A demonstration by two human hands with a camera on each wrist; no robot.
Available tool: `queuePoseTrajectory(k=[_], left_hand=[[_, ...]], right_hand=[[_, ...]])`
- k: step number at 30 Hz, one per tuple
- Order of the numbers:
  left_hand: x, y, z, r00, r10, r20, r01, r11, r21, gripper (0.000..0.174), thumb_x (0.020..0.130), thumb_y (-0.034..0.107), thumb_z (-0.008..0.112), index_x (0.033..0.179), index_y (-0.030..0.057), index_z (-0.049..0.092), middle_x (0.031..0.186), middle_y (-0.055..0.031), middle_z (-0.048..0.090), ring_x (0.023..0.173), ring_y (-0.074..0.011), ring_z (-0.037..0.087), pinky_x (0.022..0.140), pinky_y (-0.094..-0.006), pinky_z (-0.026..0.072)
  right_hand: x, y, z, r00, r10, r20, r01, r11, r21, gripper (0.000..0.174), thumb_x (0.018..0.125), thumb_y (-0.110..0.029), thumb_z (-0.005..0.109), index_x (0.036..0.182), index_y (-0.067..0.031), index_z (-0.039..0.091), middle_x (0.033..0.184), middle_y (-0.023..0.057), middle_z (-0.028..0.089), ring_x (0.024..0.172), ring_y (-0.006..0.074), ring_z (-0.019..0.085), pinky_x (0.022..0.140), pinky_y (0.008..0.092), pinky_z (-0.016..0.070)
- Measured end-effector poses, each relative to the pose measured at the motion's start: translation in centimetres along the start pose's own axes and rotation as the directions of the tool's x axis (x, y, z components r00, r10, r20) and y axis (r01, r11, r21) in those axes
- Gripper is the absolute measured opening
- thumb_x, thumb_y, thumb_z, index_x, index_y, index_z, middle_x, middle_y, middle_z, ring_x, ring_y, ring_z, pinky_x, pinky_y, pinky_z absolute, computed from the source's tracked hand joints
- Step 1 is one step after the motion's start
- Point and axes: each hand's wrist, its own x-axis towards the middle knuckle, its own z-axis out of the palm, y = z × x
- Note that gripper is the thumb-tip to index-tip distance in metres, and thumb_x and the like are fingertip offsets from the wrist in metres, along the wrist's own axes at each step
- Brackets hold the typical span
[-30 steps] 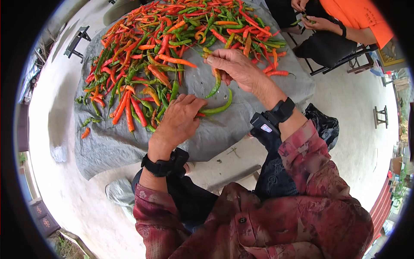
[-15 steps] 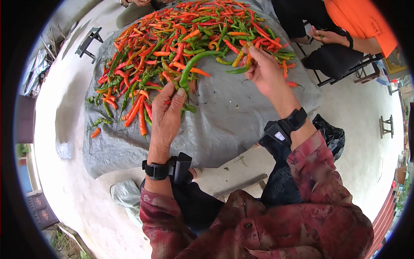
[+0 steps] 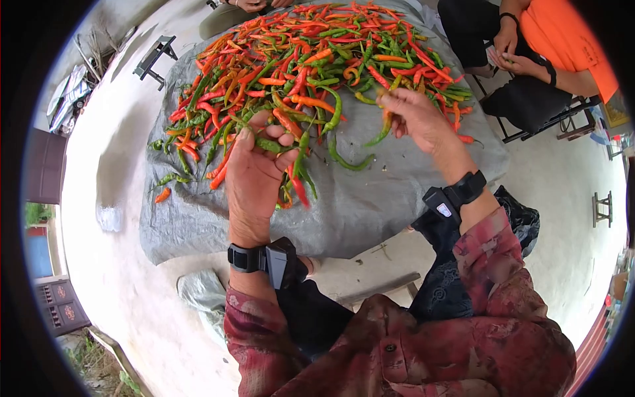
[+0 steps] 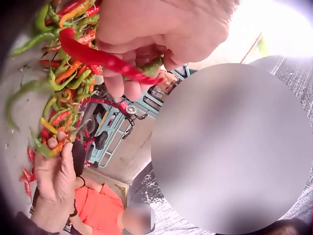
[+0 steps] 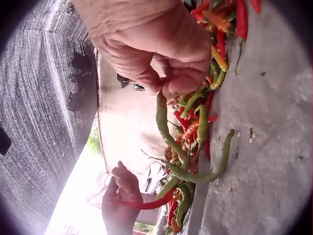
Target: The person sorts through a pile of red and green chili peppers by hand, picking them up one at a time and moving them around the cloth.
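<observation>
My left hand, turned palm up in the head view, has its fingers curled round a short green pepper. Beside those fingers a red pepper and some green ones hang over the sheet. In the left wrist view a red pepper crosses in front of the left hand. To the right, my right hand pinches the upper end of a green-and-orange pepper, whose tip points down. A curved green pepper is between the hands.
A large heap of red, orange and green peppers covers the back of the grey sheet. A person in orange sits at the right, and another person's hands show at the far edge. A stool stands left.
My left hand has turned its palm upward, and the long curved green pepper no longer rises from its fingertips. A red pepper now hangs beside it. The right hand keeps its pinch on its pepper.
</observation>
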Motion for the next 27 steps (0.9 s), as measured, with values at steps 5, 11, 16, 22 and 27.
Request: queuePoseTrajectory(k=[5,11,16,22,27], left_hand=[[-0.7,-1.0,2.3,0.999,-0.005,-0.036,0.014,0.970,0.241,0.034,0.095,0.014,0.045,0.126,-0.0001,0.047,0.108,-0.0102,0.059,0.100,-0.0239,0.060,0.086,-0.0362,0.0513],[-1.1,-2.9,2.8,1.000,0.005,-0.011,0.002,0.823,0.569,0.034,0.091,0.007,0.056,0.123,-0.0014,0.051,0.110,-0.0082,0.058,0.100,-0.0204,0.061,0.088,-0.0302,0.0477],[-0.9,-4.1,2.8,0.955,0.274,0.112,-0.214,0.378,0.901,0.021,0.076,0.005,0.072,0.094,-0.0019,0.063,0.091,-0.0077,0.063,0.086,-0.0177,0.064,0.076,-0.0269,0.0515],[-1.2,-4.0,3.4,0.923,0.304,0.234,-0.269,0.077,0.960,0.022,0.071,0.006,0.076,0.087,0.0003,0.062,0.084,-0.0088,0.063,0.073,-0.0198,0.063,0.067,-0.0295,0.0501],[-1.4,-3.8,4.2,0.942,0.286,0.178,-0.208,0.077,0.975,0.022,0.072,0.007,0.075,0.088,0.0008,0.063,0.082,-0.0098,0.063,0.071,-0.0200,0.062,0.066,-0.0294,0.0491]], right_hand=[[1.6,-0.2,-1.7,0.957,-0.070,-0.281,0.247,0.701,0.668,0.030,0.090,-0.025,0.061,0.105,0.0007,0.055,0.085,0.0067,0.063,0.067,0.0104,0.058,0.060,0.0237,0.0491],[-2.3,-0.4,5.0,0.949,-0.267,0.165,0.262,0.964,0.056,0.032,0.088,-0.027,0.064,0.107,-0.0004,0.061,0.079,0.0022,0.062,0.064,0.0059,0.054,0.057,0.0217,0.0460],[-2.9,0.1,7.1,0.887,-0.381,0.263,0.405,0.913,-0.044,0.026,0.082,-0.021,0.072,0.095,0.0005,0.064,0.072,0.0005,0.062,0.066,0.0049,0.055,0.060,0.0208,0.0460],[-2.9,0.2,7.1,0.869,-0.384,0.312,0.440,0.888,-0.132,0.022,0.082,-0.018,0.072,0.091,-0.0015,0.060,0.076,-0.0023,0.057,0.066,0.0027,0.051,0.057,0.0189,0.0445],[-3.3,-0.6,6.9,0.909,-0.312,0.274,0.337,0.940,-0.048,0.016,0.083,-0.016,0.066,0.085,-0.0016,0.059,0.071,-0.0008,0.058,0.064,0.0051,0.053,0.054,0.0219,0.0445]])
